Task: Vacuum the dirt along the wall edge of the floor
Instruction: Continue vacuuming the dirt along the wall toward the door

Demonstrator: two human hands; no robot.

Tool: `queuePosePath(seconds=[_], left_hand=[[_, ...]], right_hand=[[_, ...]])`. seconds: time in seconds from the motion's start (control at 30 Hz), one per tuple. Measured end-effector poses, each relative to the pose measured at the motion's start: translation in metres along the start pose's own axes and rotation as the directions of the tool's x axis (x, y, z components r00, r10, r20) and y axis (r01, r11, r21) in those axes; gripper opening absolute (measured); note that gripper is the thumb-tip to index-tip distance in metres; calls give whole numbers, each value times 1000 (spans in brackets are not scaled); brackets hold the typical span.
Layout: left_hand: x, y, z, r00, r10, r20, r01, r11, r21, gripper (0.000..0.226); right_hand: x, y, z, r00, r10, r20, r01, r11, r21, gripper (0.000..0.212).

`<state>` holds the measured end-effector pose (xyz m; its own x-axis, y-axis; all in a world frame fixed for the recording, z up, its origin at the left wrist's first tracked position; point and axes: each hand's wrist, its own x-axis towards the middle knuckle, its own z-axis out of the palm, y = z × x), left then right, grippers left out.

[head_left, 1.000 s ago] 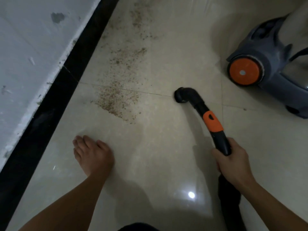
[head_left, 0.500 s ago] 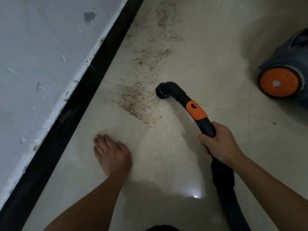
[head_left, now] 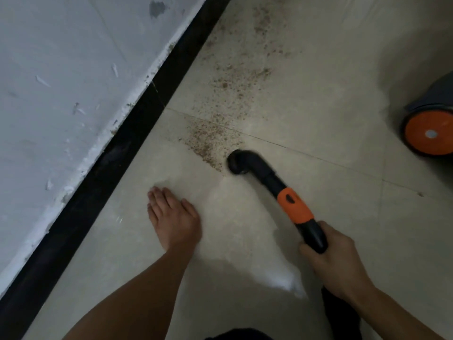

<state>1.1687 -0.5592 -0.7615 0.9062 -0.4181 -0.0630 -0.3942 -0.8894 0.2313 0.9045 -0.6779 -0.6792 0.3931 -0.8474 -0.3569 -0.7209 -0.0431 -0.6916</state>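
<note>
Nozzle [head_left: 239, 161] has pulled back across the grout line [head_left: 306, 149] since half a second ago. It now sits on the person's side of the line, touching the near end of the dense dirt. Left hand hasn't shifted.

- Tiled floor [head_left: 318, 94]; grey wall [head_left: 73, 69] meets it at the black skirting [head_left: 137, 133].
- Canister vacuum [head_left: 436, 104] is parked well away from the skirting.
- Dirt [head_left: 213, 141]: the trail's long axis runs roughly parallel to the skirting, just off it, heading away from the person.
- Wand [head_left: 294, 207] is angled toward the skirting, nozzle end closest.
- Right hand [head_left: 335, 256]: grip wrapped round the wand's black rear section.
- Left hand [head_left: 174, 217]: flat on the floor near the skirting, fingers straight, holding nothing.

Key relation: the dirt lies forward and skirting-side of the nozzle. Next stroke likely needs a push along the trail axis, edging toward the skirting. That falls to the right hand; the left sits nearer the skirting but looks like it is only bracing.
</note>
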Motion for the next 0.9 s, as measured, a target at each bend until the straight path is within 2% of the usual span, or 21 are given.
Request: queuePosePath(seconds=[0.07, 0.1, 0.2, 0.27, 0.43, 0.5, 0.63, 0.7, 0.8, 0.83, 0.9], left_hand=[[0, 0, 0, 1000, -5, 0, 5, 1000, -1, 65], [0, 0, -1, 1000, -5, 1, 5, 1000, 0, 65], [1, 0, 0, 1000, 0, -1, 0, 1000, 8, 65], [0, 0, 1, 1000, 3, 4, -3, 1000, 16, 64], [0, -1, 1, 1000, 2, 9, -2, 1000, 29, 65], [1, -1, 1, 1000, -1, 12, 0, 1000, 27, 66], [1, 0, 1, 1000, -5, 6, 4, 1000, 16, 65], [1, -1, 1, 1000, -6, 8, 6, 1000, 16, 64], [1, -1, 0, 1000, -7, 15, 7, 1000, 6, 65], [1, -1, 0, 1000, -5, 18, 5, 1000, 9, 65], [1, -1, 0, 1000, -2, 17, 1, 1000, 14, 67]], right_hand=[[-3, -1, 5, 997, -38, 67, 41, 998, -49, 23], [0, -2, 4, 998, -40, 40, 42, 998, -51, 23], [25, -8, 1, 983, -6, -186, -5, 998, -59, 21], [37, -20, 3, 974, -6, -228, -9, 998, -63, 21], [16, -28, 21, 997, -79, 14, 80, 993, -88, 25], [14, -25, 23, 998, -71, -2, 70, 992, -108, 24], [36, -39, 26, 984, -44, -174, 31, 997, -75, 25], [40, -50, 34, 989, -86, -123, 76, 994, -83, 25], [33, -52, 44, 993, -110, 42, 113, 991, -77, 25], [34, -51, 43, 993, -105, 57, 109, 992, -70, 25], [47, -51, 39, 995, -99, -16, 98, 993, -68, 23]])
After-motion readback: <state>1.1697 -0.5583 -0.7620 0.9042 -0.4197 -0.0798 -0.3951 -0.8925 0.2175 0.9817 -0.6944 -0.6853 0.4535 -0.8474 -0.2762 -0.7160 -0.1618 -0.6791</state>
